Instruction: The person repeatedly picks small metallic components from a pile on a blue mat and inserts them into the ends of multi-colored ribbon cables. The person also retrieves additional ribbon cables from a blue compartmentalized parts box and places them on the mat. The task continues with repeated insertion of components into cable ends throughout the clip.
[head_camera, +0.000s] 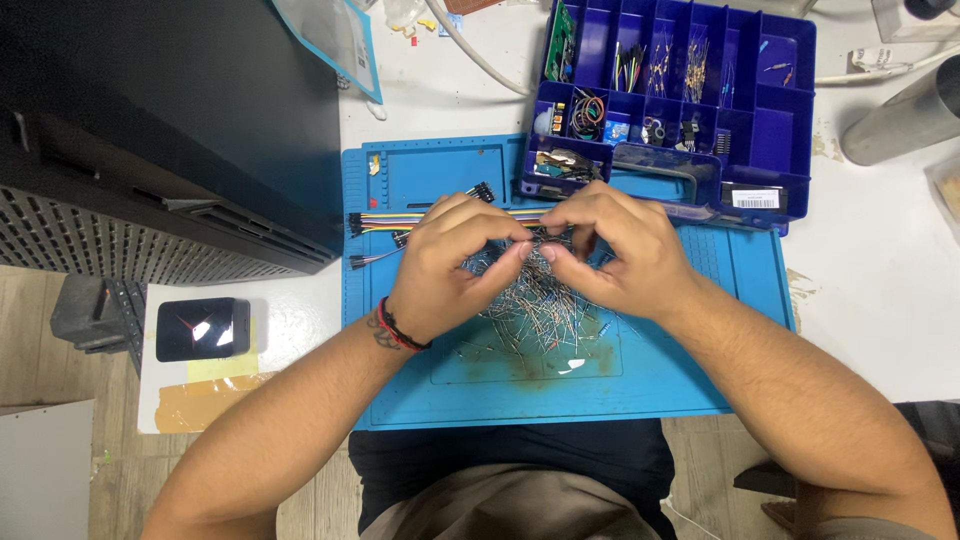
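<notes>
Over the middle of a blue mat (680, 380), the left hand (450, 265) and right hand (615, 255) pinch thin wire-legged parts from a loose pile (530, 310), fingertips meeting, with a purple parts box (790, 140) at the mat's far right corner.

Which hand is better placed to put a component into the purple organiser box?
Probably the right hand: the purple organiser box lies on its side, just beyond it. The left hand is farther away, over the pile of resistors.
</notes>
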